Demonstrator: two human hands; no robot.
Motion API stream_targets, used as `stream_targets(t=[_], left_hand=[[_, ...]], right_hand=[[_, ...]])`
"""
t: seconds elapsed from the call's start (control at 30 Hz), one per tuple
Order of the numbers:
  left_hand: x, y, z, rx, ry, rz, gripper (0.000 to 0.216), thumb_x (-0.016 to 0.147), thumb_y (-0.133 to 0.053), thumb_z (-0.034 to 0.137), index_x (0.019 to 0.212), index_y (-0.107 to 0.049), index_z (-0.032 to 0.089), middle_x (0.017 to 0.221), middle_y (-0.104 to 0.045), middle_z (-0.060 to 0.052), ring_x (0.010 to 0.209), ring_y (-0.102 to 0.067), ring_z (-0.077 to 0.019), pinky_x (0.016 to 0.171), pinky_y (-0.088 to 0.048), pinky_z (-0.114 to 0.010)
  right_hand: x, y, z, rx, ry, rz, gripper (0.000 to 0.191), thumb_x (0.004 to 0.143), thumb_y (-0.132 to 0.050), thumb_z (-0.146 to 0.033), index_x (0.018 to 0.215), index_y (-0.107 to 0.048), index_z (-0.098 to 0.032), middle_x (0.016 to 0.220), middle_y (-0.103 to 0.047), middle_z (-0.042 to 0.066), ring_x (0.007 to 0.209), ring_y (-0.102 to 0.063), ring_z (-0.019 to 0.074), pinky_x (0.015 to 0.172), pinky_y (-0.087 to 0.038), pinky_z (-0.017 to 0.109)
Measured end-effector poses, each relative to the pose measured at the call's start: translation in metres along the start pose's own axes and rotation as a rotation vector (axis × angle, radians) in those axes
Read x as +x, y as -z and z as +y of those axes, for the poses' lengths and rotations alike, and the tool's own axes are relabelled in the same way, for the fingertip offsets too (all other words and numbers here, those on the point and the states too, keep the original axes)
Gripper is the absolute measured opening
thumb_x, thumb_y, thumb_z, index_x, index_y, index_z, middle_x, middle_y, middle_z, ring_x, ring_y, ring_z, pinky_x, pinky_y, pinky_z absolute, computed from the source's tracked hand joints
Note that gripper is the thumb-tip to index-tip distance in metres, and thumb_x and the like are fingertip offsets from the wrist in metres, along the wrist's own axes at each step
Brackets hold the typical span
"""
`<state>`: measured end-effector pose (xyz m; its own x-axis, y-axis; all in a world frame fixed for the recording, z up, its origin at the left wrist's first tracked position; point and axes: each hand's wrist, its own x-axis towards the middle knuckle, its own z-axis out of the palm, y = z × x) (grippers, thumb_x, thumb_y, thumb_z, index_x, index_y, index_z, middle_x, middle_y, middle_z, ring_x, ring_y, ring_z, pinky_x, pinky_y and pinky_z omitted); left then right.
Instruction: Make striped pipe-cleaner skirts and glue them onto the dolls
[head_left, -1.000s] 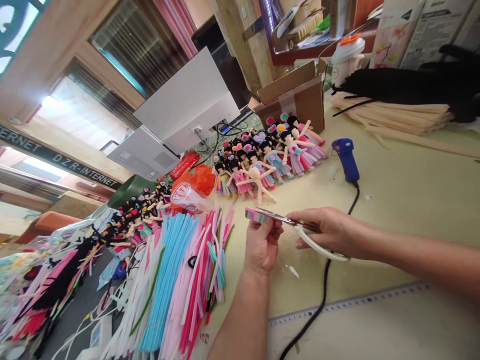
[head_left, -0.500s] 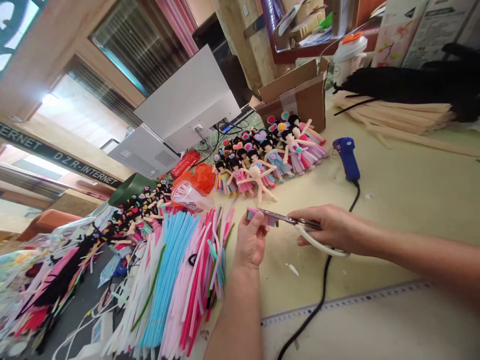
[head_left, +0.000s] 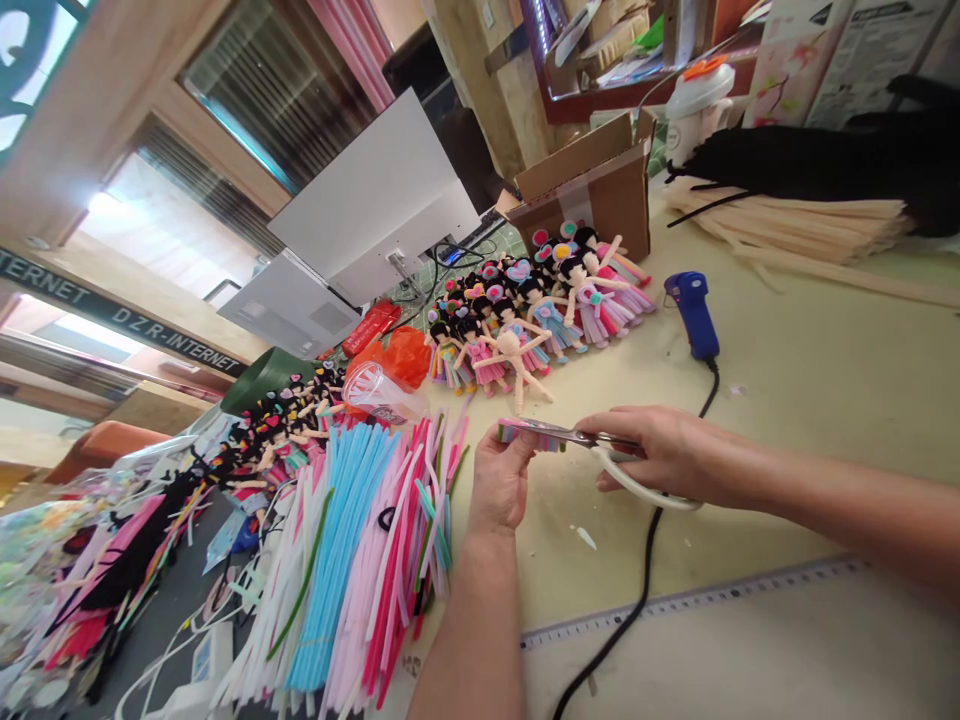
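- The left hand (head_left: 501, 482) pinches a small striped multicolour strip (head_left: 508, 432) just above the desk (head_left: 787, 400), below the bare pipe-cleaner doll (head_left: 513, 362), which lies toward twelve o'clock.
- The strip's long axis runs roughly nine to three, its right end dipping slightly toward four.
- The right hand (head_left: 664, 455) is wrapped around white-handled scissors (head_left: 576, 435); their blades point between nine and ten o'clock, lying along the strip, and the handle loop trails toward four. Whether the blades bite into it, I cannot quite tell.
- A blue glue gun (head_left: 693, 315) lies near twelve from the right hand; blue pipe cleaners (head_left: 341, 560) lie toward eight from the left.
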<state>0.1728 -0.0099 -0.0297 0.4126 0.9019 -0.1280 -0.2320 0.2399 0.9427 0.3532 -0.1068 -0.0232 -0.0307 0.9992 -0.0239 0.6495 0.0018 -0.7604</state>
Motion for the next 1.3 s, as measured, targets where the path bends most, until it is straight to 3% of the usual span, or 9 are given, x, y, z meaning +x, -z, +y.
stream_targets(t=[0.37, 0.67, 0.83, 0.97, 1.3], left_hand=[[-0.004, -0.013, -0.008, -0.065, -0.043, 0.010, 0.040, 0.044, -0.097, 0.038, 0.064, -0.069, 0.016, 0.062, -0.065, 0.004, 0.063, -0.056, -0.0097, 0.068, -0.046, -0.025], [-0.005, -0.016, -0.014, -0.167, -0.016, 0.078, 0.044, 0.040, -0.098, 0.035, 0.064, -0.067, 0.016, 0.063, -0.067, 0.004, 0.061, -0.060, -0.0096, 0.066, -0.048, -0.024], [-0.005, -0.015, -0.014, -0.127, -0.042, 0.068, 0.045, 0.042, -0.097, 0.038, 0.065, -0.065, 0.015, 0.061, -0.066, 0.004, 0.059, -0.059, -0.0100, 0.064, -0.048, -0.025], [-0.006, -0.015, -0.014, -0.098, -0.053, 0.048, 0.045, 0.043, -0.097, 0.038, 0.066, -0.065, 0.016, 0.061, -0.065, 0.004, 0.060, -0.059, -0.0100, 0.068, -0.049, -0.026], [-0.005, -0.007, -0.005, 0.073, -0.066, -0.002, 0.043, 0.057, -0.091, 0.046, 0.072, -0.063, 0.017, 0.065, -0.059, 0.004, 0.062, -0.049, -0.0088, 0.063, -0.039, -0.023]], right_hand=[[-0.003, 0.005, -0.007, -0.029, 0.022, -0.037, 0.043, 0.079, -0.066, -0.036, 0.121, -0.068, -0.026, 0.081, -0.062, 0.002, 0.069, -0.055, 0.0166, 0.062, -0.039, 0.025], [-0.004, 0.007, -0.010, 0.054, 0.031, -0.055, 0.034, 0.079, -0.064, -0.039, 0.109, -0.071, -0.025, 0.069, -0.056, -0.003, 0.063, -0.049, 0.0147, 0.058, -0.035, 0.025], [-0.004, 0.005, -0.008, 0.112, 0.027, -0.063, 0.030, 0.078, -0.065, -0.040, 0.103, -0.073, -0.025, 0.061, -0.054, -0.005, 0.058, -0.047, 0.0131, 0.055, -0.033, 0.024], [-0.003, 0.003, -0.005, 0.129, 0.042, -0.037, 0.026, 0.077, -0.066, -0.039, 0.097, -0.074, -0.024, 0.064, -0.061, -0.004, 0.061, -0.051, 0.0137, 0.057, -0.036, 0.023], [-0.001, 0.002, 0.000, 0.133, -0.002, -0.033, 0.038, 0.078, -0.065, -0.045, 0.110, -0.072, -0.026, 0.062, -0.057, -0.005, 0.059, -0.050, 0.0140, 0.056, -0.036, 0.024]])
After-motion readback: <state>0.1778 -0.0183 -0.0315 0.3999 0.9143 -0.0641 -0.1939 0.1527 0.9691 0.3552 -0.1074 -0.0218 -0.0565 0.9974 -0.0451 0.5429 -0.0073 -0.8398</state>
